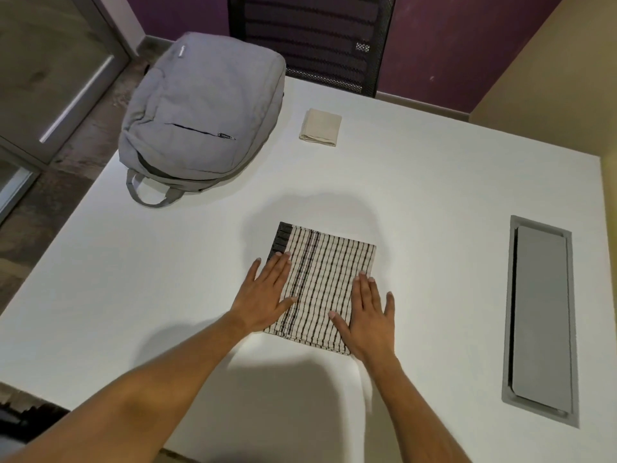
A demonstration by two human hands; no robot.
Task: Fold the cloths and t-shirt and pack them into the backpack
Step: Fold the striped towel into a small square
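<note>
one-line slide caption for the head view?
Both hands, left and right, press flat on a folded striped cloth; beige cloth and grey backpack wait behind.

Table (434, 195): backpack (203, 111) far left; folded cloth (320, 127) right of it; striped cloth (320, 289) nearer; cable hatch (539, 320) right.

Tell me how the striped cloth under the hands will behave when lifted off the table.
The striped cloth is probably floppy: it lies flat in thin folded layers, so lifted by one edge it may sag and unfold. It looks light. Both the left hand and right hand rest flat on it; supporting both sides likely keeps the fold.
</note>
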